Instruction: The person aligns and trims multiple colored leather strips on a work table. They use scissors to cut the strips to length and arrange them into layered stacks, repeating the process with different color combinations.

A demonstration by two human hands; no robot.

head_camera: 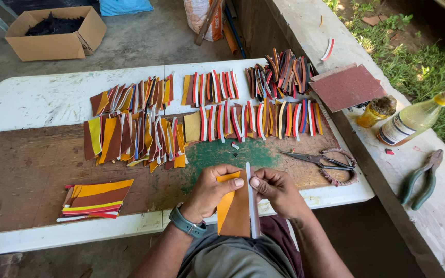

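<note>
The left hand (209,190) pinches an orange piece (226,202) and a brown piece (238,211), while the right hand (276,190) pinches a thin white strip (252,206) against them, above the tabletop (27,98) edge. Far behind, a cardboard box (57,38) on the floor holds dark scraps (55,24). A glass bottle (413,119) holds pale liquid.

bare forearms without sleeves; a dark teal wristwatch (187,223) sits on the left wrist, just above grey-green clothing (233,257) beside maroon fabric (279,237)
</note>
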